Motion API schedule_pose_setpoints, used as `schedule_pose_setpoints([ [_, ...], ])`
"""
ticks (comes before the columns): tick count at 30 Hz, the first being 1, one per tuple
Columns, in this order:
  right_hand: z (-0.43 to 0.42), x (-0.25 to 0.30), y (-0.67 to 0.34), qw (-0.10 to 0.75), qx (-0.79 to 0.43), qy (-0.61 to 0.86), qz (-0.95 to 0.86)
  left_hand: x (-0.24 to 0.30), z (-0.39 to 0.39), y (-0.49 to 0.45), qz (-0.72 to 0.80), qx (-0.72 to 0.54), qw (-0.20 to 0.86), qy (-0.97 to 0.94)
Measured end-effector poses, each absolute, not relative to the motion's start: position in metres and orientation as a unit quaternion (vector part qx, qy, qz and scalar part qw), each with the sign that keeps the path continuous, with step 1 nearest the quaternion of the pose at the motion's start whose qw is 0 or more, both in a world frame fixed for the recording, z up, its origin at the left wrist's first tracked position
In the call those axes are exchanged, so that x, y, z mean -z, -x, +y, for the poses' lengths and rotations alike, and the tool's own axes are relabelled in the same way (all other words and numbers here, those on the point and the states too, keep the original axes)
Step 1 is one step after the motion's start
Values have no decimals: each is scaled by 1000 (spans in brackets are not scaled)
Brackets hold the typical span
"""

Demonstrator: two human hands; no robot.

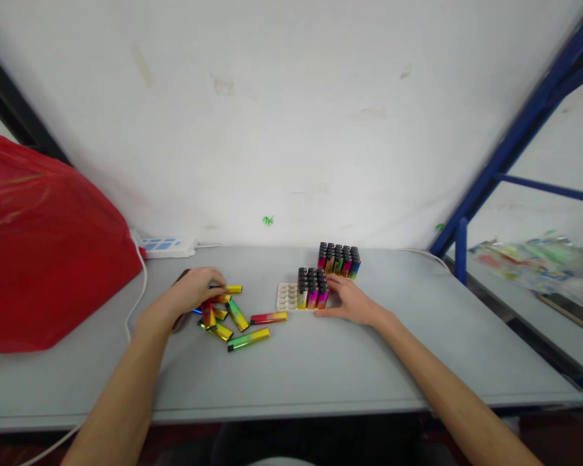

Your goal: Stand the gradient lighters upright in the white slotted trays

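Several rainbow-coloured lighters lie loose on the grey table. My left hand rests over the left end of that pile, fingers curled around some of the lighters. A white tray holds upright lighters in its right part, and its left holes are bare. My right hand lies against the tray's right side, fingers stretched out and touching the standing lighters. A second full block of upright lighters stands just behind.
A large red plastic bag fills the left of the table. A white power strip and its cable lie by the wall. A blue metal frame rises at the right, with colourful packets beyond it.
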State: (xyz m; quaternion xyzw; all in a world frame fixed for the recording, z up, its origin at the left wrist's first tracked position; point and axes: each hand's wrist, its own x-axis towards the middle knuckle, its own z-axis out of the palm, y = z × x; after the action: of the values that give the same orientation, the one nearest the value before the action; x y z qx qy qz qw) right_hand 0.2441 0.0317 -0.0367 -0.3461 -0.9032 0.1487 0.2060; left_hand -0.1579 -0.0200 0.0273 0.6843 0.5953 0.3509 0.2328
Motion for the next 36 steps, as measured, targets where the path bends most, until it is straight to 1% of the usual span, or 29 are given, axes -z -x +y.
schedule_pose_setpoints([
  [3,31,35,-244,204,-153,345,-904,-34,-22,148,627,-294,152,-705],
  [5,30,33,-243,200,-156,344,-904,-39,-24,141,625,-325,119,-699],
  [6,29,32,-243,199,-158,344,-904,-41,-26,137,614,-349,123,-697],
  [11,28,29,-242,197,-156,346,-904,-42,-29,115,566,-450,250,-644],
  [16,30,33,-243,196,-151,348,-905,-41,-30,88,521,-495,345,-603],
  [21,31,35,-243,206,-155,342,-903,-33,-32,57,410,-589,537,-443],
  [23,31,34,-242,207,-159,340,-904,-29,-34,46,378,-598,582,-401],
  [26,30,32,-242,202,-159,339,-905,-26,-37,36,343,-592,625,-376],
  [30,31,34,-243,202,-156,341,-905,-26,-42,30,303,-554,677,-378],
  [33,33,37,-244,202,-153,342,-905,-25,-46,29,301,-529,678,-412],
  [36,33,37,-244,201,-153,342,-905,-22,-46,28,333,-521,655,-434],
])
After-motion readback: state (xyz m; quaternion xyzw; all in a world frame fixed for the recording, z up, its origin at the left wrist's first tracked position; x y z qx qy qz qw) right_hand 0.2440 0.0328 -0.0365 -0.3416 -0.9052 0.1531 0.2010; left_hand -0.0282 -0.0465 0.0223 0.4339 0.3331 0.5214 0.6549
